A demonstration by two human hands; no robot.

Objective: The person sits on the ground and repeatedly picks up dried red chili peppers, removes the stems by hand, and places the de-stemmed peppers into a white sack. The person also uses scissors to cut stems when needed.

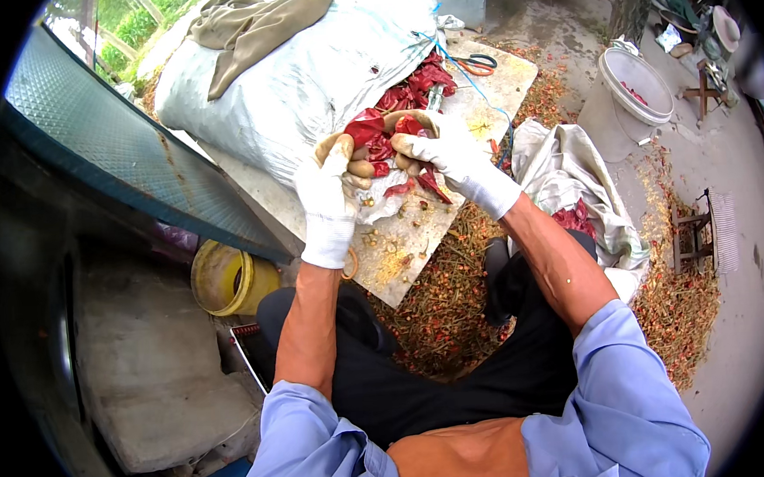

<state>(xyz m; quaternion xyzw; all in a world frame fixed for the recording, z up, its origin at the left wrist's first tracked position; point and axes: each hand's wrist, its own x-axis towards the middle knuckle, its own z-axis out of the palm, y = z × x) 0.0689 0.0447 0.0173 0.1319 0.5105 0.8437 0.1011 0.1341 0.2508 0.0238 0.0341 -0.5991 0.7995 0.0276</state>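
Both of my hands wear white knit gloves with brown-stained fingers. My left hand [331, 179] grips dried red chilli peppers [365, 127] at the mouth of a large white woven sack [267, 81]. Close beside it, my right hand [441, 153] has its thumb and fingers closed around more dried red peppers [409, 125]. Some of the fingers are hidden behind the pods. More red peppers [421, 82] spill from the sack just beyond my hands. Below them, a pale board [390, 258] bears loose stems, yellow seeds and a crumpled piece of white plastic [380, 206].
Scissors [476, 65] with orange and black handles lie at the board's far side, near a blue cord [478, 88]. A white bucket [635, 85] and an open sack [561, 162] stand right. A yellow bucket [227, 281] is left. Stems and seeds [451, 300] cover the ground.
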